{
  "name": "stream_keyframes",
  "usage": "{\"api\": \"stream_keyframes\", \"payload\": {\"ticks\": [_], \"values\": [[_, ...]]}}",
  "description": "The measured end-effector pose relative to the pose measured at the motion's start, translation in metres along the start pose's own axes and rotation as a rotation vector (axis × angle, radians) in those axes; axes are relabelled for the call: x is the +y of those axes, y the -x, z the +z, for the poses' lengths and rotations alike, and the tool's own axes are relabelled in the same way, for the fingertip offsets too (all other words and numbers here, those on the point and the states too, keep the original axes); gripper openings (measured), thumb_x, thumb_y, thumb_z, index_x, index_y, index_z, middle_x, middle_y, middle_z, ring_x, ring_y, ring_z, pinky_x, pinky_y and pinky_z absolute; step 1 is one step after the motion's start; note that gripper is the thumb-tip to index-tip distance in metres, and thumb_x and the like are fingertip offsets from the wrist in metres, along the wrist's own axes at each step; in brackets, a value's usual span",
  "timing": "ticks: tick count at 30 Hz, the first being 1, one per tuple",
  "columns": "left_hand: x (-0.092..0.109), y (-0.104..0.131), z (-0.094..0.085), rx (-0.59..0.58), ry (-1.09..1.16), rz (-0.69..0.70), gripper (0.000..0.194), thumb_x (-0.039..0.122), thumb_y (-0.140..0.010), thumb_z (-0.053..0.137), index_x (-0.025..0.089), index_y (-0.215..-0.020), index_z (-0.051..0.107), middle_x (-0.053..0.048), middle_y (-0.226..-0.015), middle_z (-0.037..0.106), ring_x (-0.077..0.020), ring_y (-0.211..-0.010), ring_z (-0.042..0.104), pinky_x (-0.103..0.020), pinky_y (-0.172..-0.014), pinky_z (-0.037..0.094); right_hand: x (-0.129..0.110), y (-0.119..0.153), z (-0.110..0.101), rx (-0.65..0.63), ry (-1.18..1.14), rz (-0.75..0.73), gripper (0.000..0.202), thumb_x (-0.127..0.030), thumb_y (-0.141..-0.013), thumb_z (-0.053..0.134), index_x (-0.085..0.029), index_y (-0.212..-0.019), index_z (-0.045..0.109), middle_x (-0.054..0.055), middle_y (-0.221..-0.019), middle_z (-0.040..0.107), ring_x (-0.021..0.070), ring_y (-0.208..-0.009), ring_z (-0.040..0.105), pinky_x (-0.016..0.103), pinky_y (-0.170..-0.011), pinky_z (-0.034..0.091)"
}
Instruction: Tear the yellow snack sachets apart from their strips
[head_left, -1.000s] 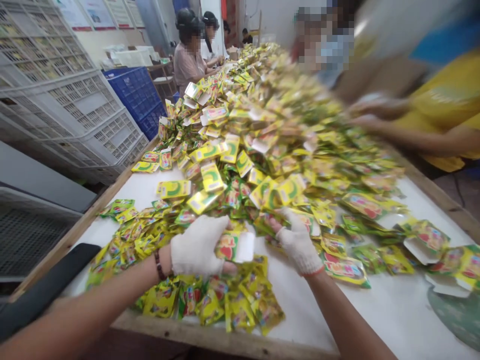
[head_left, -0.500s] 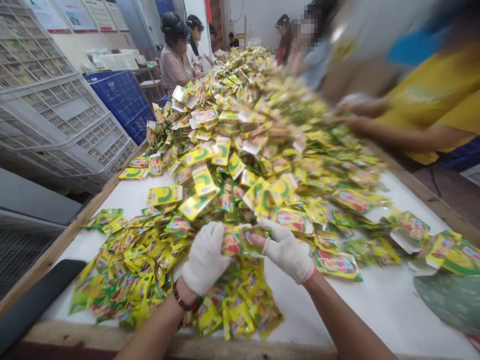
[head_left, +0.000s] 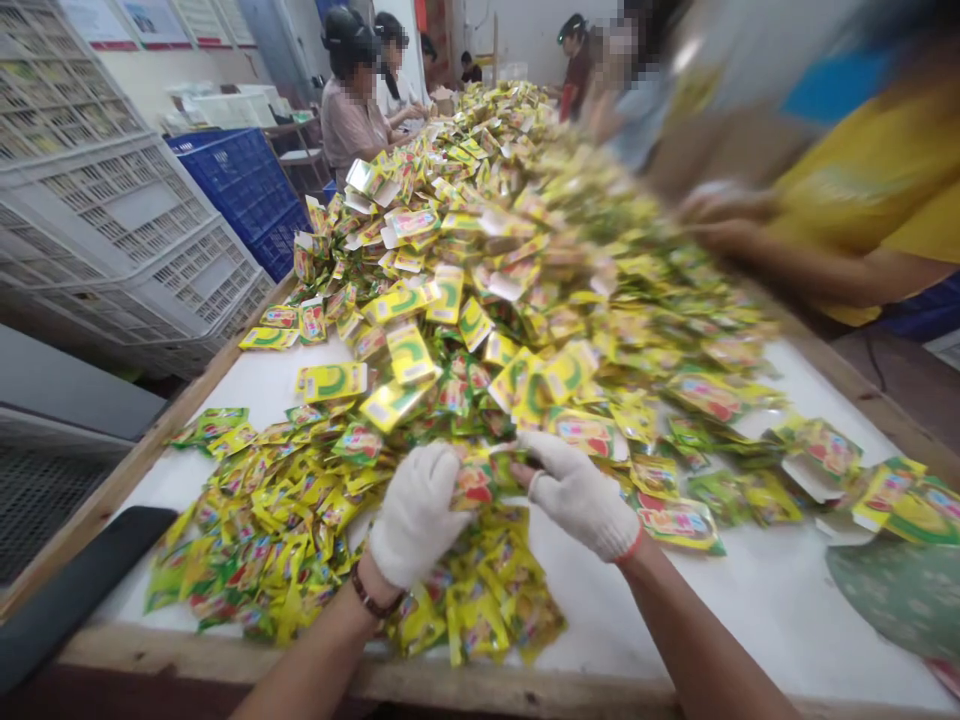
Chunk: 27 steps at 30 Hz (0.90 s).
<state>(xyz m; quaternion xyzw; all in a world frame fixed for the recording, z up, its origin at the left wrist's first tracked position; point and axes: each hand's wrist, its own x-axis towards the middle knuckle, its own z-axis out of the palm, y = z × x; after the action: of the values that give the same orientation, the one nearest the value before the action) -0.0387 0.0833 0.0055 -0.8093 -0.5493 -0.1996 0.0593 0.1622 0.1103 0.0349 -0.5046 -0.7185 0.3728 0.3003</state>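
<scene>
My left hand (head_left: 418,515), in a white knit glove, is closed around a small printed packet (head_left: 474,482) with a red fruit picture; whether it is a carton or a sachet, I cannot tell. Close on its right, my right hand (head_left: 581,492) wears a similar glove with bare fingertips. Its thumb and fingers pinch a small green sachet (head_left: 511,470), blurred and partly covered by the fingers. Beneath and left of my hands lies a spread of yellow-green sachets (head_left: 277,530). Flat yellow cartons (head_left: 411,352) lie just beyond the hands.
A long heap of cartons and sachets (head_left: 480,200) runs down the white table (head_left: 622,620), edged by a wooden rim (head_left: 161,650). White crates (head_left: 142,215) and blue crates (head_left: 240,190) stand left. A dark flat object (head_left: 82,590) lies front left. Co-workers line both sides, one in yellow (head_left: 862,200).
My right hand has shifted slightly right, its fingertips drawing away from the packet in my left hand. My left hand still holds that packet, almost in place. The view has tilted a little.
</scene>
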Motion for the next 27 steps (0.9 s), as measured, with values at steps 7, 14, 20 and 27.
{"api": "stream_keyframes", "payload": {"ticks": [7, 14, 20, 27], "values": [[0.01, -0.002, 0.0, 0.012, -0.015, -0.012, 0.044, 0.02, -0.064, 0.069, 0.015, -0.105, 0.052, -0.01, -0.098, 0.06, -0.0279, -0.092, 0.056, -0.041, -0.083, 0.051, -0.011, -0.002, 0.011, 0.067, -0.119, 0.049, 0.019, -0.015, -0.076, 0.052, -0.019, -0.084, 0.069, 0.002, -0.077, 0.068, 0.0173, -0.075, 0.06, 0.026, -0.069, 0.048], [0.005, -0.001, 0.0, 0.035, -0.005, -0.094, 0.048, 0.024, -0.069, 0.07, 0.012, -0.111, 0.053, -0.013, -0.103, 0.06, -0.03, -0.096, 0.056, -0.044, -0.087, 0.05, -0.009, 0.003, 0.015, -0.131, -0.456, 0.258, 0.032, -0.034, -0.076, 0.064, -0.018, -0.104, 0.069, -0.003, -0.065, 0.06, 0.0104, -0.046, 0.05, 0.024, -0.043, 0.042], [0.015, -0.003, -0.007, -0.103, 0.548, -0.236, 0.041, 0.028, -0.082, 0.06, 0.018, -0.121, 0.052, -0.011, -0.113, 0.061, -0.0268, -0.109, 0.056, -0.043, -0.097, 0.045, -0.005, -0.002, 0.018, -0.202, -0.445, 0.137, 0.017, -0.024, -0.076, 0.06, -0.018, -0.061, 0.054, -0.004, -0.064, 0.051, 0.011, -0.055, 0.055, 0.022, -0.051, 0.046], [0.021, -0.01, -0.011, -0.1, 1.566, -0.63, 0.047, 0.03, -0.079, 0.068, 0.022, -0.118, 0.042, -0.007, -0.111, 0.065, -0.0193, -0.094, 0.065, -0.03, -0.076, 0.053, -0.005, -0.002, 0.027, 0.259, -0.452, 0.065, 0.023, -0.03, -0.078, 0.064, -0.021, -0.098, 0.056, 0.003, -0.084, 0.062, 0.0172, -0.073, 0.06, 0.029, -0.067, 0.051]]}}
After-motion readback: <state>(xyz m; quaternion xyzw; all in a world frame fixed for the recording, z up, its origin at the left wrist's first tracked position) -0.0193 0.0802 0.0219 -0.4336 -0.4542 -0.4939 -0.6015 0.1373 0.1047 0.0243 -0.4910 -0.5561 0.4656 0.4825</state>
